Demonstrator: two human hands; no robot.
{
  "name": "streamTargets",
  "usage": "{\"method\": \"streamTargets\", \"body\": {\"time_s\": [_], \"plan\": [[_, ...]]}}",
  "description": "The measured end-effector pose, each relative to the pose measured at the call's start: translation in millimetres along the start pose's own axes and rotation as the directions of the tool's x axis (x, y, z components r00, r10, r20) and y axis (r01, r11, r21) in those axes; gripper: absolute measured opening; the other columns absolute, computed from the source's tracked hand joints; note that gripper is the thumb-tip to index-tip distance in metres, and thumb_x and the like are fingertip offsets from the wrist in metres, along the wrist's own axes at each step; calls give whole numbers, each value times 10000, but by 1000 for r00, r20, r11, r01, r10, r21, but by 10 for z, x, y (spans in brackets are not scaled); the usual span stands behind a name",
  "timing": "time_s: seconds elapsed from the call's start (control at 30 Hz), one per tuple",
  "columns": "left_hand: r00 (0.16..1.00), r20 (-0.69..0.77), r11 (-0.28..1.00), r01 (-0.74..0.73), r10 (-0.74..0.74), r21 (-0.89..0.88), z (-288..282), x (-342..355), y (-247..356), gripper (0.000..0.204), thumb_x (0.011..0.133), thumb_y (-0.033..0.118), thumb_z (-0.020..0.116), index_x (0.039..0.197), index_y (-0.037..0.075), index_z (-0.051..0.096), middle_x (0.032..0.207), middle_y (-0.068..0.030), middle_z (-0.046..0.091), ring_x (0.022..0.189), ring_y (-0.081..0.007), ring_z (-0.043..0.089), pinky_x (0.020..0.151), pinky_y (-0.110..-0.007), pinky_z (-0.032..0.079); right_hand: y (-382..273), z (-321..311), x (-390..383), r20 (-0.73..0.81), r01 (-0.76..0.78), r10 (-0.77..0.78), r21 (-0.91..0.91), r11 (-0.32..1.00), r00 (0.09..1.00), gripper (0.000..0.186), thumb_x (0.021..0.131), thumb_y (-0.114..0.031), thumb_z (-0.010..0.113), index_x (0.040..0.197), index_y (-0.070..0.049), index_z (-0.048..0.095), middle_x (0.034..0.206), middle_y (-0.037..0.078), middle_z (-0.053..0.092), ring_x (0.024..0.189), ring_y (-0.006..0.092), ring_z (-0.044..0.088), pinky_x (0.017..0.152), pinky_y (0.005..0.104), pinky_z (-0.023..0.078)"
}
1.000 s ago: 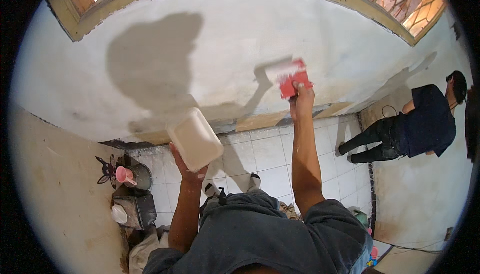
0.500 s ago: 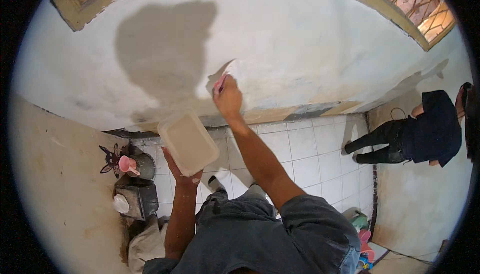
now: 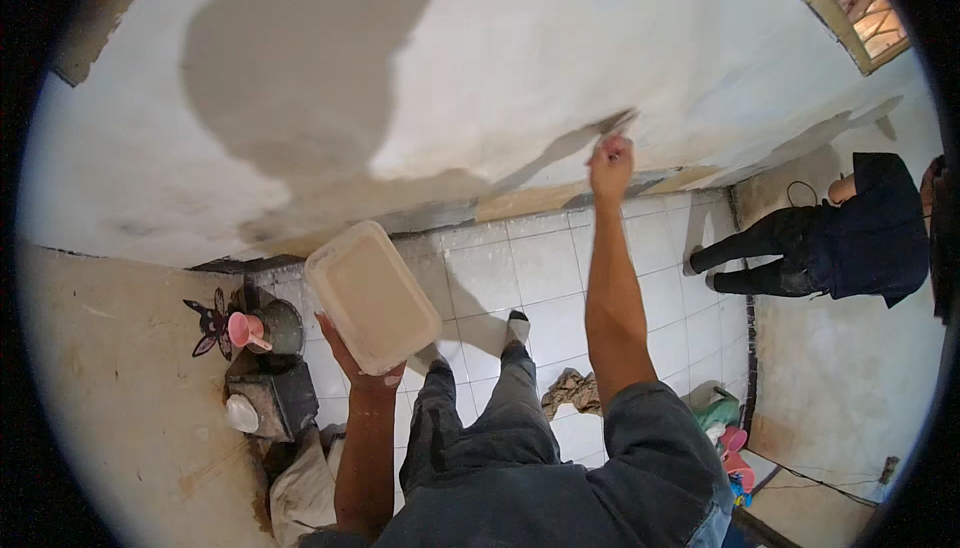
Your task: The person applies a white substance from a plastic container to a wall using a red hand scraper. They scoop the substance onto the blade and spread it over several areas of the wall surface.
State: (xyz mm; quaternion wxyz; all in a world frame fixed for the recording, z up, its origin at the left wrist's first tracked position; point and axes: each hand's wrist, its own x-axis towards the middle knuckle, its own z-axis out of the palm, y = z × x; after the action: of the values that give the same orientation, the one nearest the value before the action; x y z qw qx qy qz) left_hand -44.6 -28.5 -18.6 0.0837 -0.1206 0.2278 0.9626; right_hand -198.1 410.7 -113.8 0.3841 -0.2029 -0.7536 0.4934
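My left hand [image 3: 375, 368] is closed on the lower edge of a rectangular translucent plastic tub [image 3: 433, 331], its thumb along the side. Smooth beige paste fills the tub, which is tilted a little. Out to the right, my right hand [image 3: 611, 170] grips a small flat scraper [image 3: 618, 126] at the white wall [image 3: 520, 48]. The scraper is blurred, and the fingers hide most of its handle. Dark and yellowish unpainted patches show along the wall's lower part, below the scraper.
A person [image 3: 865, 233] in dark clothes stands at the right. At the left are a pink dipper [image 3: 247, 331] on a grey bucket [image 3: 286, 329] and a dark box [image 3: 287, 400]. A crumpled cloth [image 3: 571, 393] lies on the white tiled floor [image 3: 480, 278] beside my feet.
My right hand has moved to the right along the wall with the scraper, its arm stretched further out. The view has shifted, and the cloth on the floor now shows. My left hand still holds the tub.
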Motion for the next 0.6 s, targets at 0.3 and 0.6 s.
{"method": "streamTargets", "body": {"time_s": [0.3, 0.6], "plan": [[995, -102, 999, -10, 14, 38, -200, -65, 81, 694, 946, 643, 383, 1466, 184, 337, 1423, -28, 446, 1206, -224, 520, 928, -421, 511, -1439, 1602, -1809, 252, 119, -99, -66, 991, 963, 90, 808, -73, 570, 838, -28, 498, 709, 168, 524, 628, 376, 538, 609, 433, 466], [994, -101, 999, -37, 36, -12, -205, -59, 129, 701, 931, 662, 395, 1458, 204, 347, 1405, -46, 466, 1174, -253, 550, 871, -444, 553, -1666, 1078, -946, -189, 197, -251, -265, 944, 949, 85, 778, -15, 613, 826, -40, 547, 738, 152, 564, 641, 354, 563, 597, 420, 472]]}}
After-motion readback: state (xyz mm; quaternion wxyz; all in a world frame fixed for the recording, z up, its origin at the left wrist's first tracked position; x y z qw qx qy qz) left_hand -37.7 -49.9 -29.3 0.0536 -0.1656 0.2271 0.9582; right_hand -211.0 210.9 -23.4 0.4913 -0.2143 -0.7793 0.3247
